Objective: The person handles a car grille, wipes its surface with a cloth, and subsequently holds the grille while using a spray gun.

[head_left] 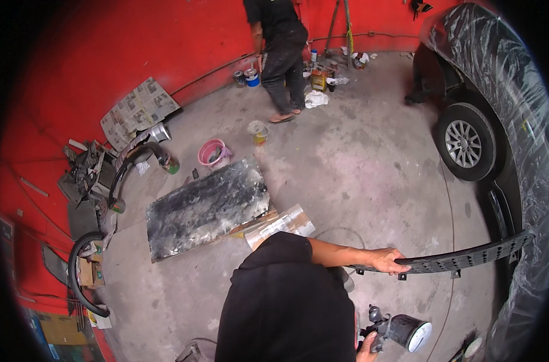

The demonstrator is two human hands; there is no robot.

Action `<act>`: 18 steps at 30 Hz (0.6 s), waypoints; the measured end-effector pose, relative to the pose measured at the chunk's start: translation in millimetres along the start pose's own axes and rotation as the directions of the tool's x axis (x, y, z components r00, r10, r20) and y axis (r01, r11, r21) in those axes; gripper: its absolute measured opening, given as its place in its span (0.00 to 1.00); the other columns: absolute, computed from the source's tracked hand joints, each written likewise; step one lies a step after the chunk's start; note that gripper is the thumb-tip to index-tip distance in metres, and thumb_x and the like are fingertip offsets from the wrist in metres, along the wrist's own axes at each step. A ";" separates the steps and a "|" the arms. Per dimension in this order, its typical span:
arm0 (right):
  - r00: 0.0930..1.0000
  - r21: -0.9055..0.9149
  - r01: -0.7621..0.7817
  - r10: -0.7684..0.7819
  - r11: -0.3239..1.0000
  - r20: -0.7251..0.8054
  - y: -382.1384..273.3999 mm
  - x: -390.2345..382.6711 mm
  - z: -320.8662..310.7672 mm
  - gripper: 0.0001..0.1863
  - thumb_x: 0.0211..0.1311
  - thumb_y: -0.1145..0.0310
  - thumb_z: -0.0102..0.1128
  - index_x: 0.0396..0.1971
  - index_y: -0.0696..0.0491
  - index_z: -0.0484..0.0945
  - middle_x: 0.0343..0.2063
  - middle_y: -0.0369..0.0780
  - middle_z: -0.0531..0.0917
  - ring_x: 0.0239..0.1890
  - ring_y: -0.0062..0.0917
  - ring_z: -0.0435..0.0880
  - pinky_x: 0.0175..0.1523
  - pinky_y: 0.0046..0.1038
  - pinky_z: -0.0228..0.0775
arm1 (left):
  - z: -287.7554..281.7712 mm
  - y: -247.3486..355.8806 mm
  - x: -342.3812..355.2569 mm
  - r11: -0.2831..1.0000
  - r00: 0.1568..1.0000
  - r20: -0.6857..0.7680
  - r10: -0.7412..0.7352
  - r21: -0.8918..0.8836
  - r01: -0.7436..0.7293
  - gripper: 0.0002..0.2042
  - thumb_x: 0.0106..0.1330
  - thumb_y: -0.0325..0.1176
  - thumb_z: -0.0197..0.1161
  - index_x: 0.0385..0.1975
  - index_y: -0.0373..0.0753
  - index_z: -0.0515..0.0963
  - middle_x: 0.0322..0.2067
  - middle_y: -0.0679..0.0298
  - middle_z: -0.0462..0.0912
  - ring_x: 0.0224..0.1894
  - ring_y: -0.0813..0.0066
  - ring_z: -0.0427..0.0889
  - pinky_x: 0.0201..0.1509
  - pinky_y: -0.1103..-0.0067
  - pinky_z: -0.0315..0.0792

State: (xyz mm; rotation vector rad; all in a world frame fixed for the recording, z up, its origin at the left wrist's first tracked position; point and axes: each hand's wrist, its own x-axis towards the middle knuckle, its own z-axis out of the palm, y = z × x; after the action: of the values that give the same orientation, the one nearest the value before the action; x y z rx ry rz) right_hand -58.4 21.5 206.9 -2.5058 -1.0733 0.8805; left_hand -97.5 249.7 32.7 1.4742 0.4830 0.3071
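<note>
My left hand reaches across to the right and is closed round one end of a long, curved black plastic car trim strip. The strip has small mounting tabs along its lower edge. Its far end overlaps the plastic-covered car. Below it, at the lower edge, my right hand is closed on a spray gun; only part of this hand shows. The gun's dark cup lies tilted, its pale round end facing right. The gun is below the strip and apart from it.
A dark car wheel and clear plastic sheeting stand at right. A stained black board lies on the floor left of me, near a pink bucket. Another person stands by the red wall, near several cans.
</note>
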 end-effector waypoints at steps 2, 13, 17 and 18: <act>0.961 -0.160 0.204 -0.229 0.966 -0.158 27.0 11.7 20.6 0.20 0.58 0.52 0.55 0.30 0.56 0.81 0.23 0.44 0.81 0.27 0.35 0.80 0.34 0.31 0.71 | -10.2 -4.1 -3.7 0.994 1.000 -0.020 -0.021 0.107 0.023 0.21 0.64 0.52 0.54 0.29 0.36 0.78 0.18 0.67 0.76 0.23 0.80 0.74 0.29 0.79 0.69; 0.865 0.242 -0.195 0.051 0.951 0.498 19.4 84.2 31.6 0.29 0.63 0.41 0.45 0.33 0.56 0.78 0.15 0.35 0.72 0.19 0.20 0.67 0.26 0.25 0.59 | -61.9 3.7 -42.4 0.995 0.939 -0.332 -0.095 -0.021 0.093 0.20 0.65 0.49 0.53 0.29 0.33 0.76 0.20 0.65 0.77 0.25 0.77 0.74 0.32 0.77 0.68; 0.879 0.219 -0.149 0.028 0.964 0.475 -1.4 127.9 20.9 0.28 0.62 0.43 0.49 0.25 0.57 0.74 0.14 0.35 0.71 0.19 0.21 0.67 0.27 0.26 0.60 | -87.4 0.8 -35.0 0.991 0.891 -0.437 -0.123 -0.015 0.130 0.22 0.64 0.51 0.53 0.29 0.34 0.76 0.20 0.66 0.76 0.26 0.78 0.74 0.31 0.77 0.68; 0.884 0.212 -0.129 0.015 0.969 0.467 -2.9 140.0 17.9 0.28 0.62 0.43 0.49 0.25 0.57 0.74 0.14 0.35 0.71 0.19 0.21 0.67 0.27 0.26 0.60 | -92.8 -0.2 -30.2 0.991 0.874 -0.467 -0.134 -0.061 0.119 0.22 0.65 0.51 0.53 0.29 0.34 0.76 0.21 0.66 0.76 0.26 0.78 0.74 0.31 0.77 0.68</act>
State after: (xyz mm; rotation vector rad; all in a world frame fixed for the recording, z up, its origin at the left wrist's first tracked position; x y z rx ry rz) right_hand 4.2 125.4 134.9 -2.1988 -0.9311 1.5881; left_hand -169.1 316.0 33.6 1.3260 0.9598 0.5721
